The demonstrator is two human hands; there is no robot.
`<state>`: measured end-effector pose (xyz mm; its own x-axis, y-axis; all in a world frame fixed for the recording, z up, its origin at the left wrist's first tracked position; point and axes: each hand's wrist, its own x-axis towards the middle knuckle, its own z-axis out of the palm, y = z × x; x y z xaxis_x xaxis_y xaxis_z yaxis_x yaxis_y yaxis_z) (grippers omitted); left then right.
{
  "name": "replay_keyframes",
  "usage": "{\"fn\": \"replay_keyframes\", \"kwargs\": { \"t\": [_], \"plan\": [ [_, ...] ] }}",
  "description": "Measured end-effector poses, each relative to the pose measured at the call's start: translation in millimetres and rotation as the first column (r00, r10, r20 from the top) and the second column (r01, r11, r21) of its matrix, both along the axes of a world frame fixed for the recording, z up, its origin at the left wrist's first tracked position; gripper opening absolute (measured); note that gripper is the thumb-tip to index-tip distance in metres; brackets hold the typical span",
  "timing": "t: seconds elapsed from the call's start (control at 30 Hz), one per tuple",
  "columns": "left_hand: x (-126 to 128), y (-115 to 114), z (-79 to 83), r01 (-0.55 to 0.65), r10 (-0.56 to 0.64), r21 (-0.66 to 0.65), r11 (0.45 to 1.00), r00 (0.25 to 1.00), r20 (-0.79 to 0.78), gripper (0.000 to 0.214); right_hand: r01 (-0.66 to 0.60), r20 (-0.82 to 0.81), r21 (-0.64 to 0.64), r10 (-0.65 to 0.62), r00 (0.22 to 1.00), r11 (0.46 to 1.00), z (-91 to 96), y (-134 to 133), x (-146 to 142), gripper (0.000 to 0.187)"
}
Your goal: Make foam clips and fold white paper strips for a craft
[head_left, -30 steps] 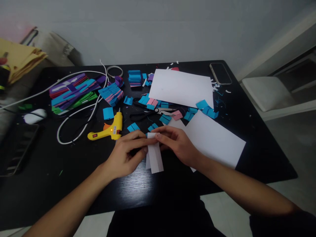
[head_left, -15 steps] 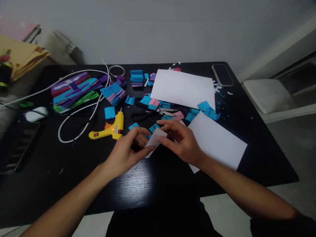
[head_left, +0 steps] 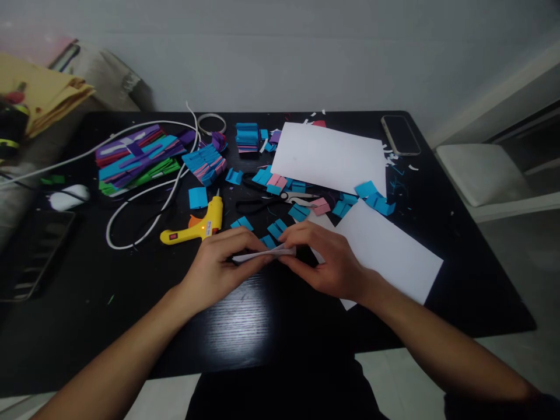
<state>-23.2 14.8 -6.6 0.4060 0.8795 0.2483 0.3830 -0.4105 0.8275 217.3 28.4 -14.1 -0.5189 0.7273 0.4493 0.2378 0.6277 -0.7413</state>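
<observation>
A small folded white piece of paper (head_left: pixel 254 255) is pinched between both hands above the black table. My left hand (head_left: pixel 223 259) grips its left part between thumb and fingers. At its right end, the thumb and fingertips of my right hand (head_left: pixel 326 256) close on it. Its edge faces me, so its layers look thin and slightly apart. Just beyond the hands lie small folded blue paper pieces (head_left: pixel 276 227) and scissors (head_left: pixel 286 198) with black handles. Left of them rests a yellow hot glue gun (head_left: pixel 195 224), its nozzle pointing away.
White sheets (head_left: pixel 389 251) lie under and beside my right forearm, with another white sheet (head_left: pixel 328 154) behind. Bundled coloured paper strips (head_left: pixel 135 160), a looped white cable (head_left: pixel 109 233), a white mouse (head_left: pixel 69 197) and a tape ring (head_left: pixel 212 123) are left. A phone (head_left: pixel 400 135) lies back right.
The white paper has turned from showing its broad face to lying nearly edge-on and level. Both hands have rotated with it, keeping their pinch. The whole view has shifted slightly.
</observation>
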Motion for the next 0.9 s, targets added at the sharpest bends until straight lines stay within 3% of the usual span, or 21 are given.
{"fn": "replay_keyframes", "kwargs": {
  "t": [0.23, 0.37, 0.47, 0.57, 0.73, 0.9],
  "plan": [
    [-4, 2, 1.2, -0.004, 0.004, -0.001, 1.0, 0.999, -0.047, 0.005, 0.016, 0.053, 0.028, -0.017, 0.998, 0.999, 1.8, 6, 4, 0.008],
    [-4, 4, 3.4, -0.054, 0.054, -0.024, 0.998, 0.998, -0.013, 0.004, 0.067, -0.043, -0.159, -0.075, 0.996, 0.985, 3.2, 2, 0, 0.008],
    [-2, 3, 4.6, -0.098, 0.099, -0.048, 0.994, 0.995, 0.026, 0.004, 0.133, -0.113, -0.394, -0.191, 0.975, 0.91, 3.8, 0, -3, 0.023],
    [0, 1, 6.5, -0.177, 0.186, -0.115, 0.977, 0.98, 0.074, 0.001, 0.154, -0.153, -0.532, -0.274, 0.949, 0.832, 3.8, 1, -4, 0.02],
    [1, -2, 10.9, -0.319, 0.36, -0.241, 0.917, 0.921, 0.15, 0.006, 0.136, -0.221, -0.636, -0.349, 0.911, 0.759, 6.2, 7, -3, 0.014],
    [2, -3, 12.6, -0.343, 0.392, -0.263, 0.902, 0.905, 0.164, 0.003, 0.117, -0.252, -0.68, -0.381, 0.89, 0.724, 9.3, 9, -2, 0.013]
  ]
}}
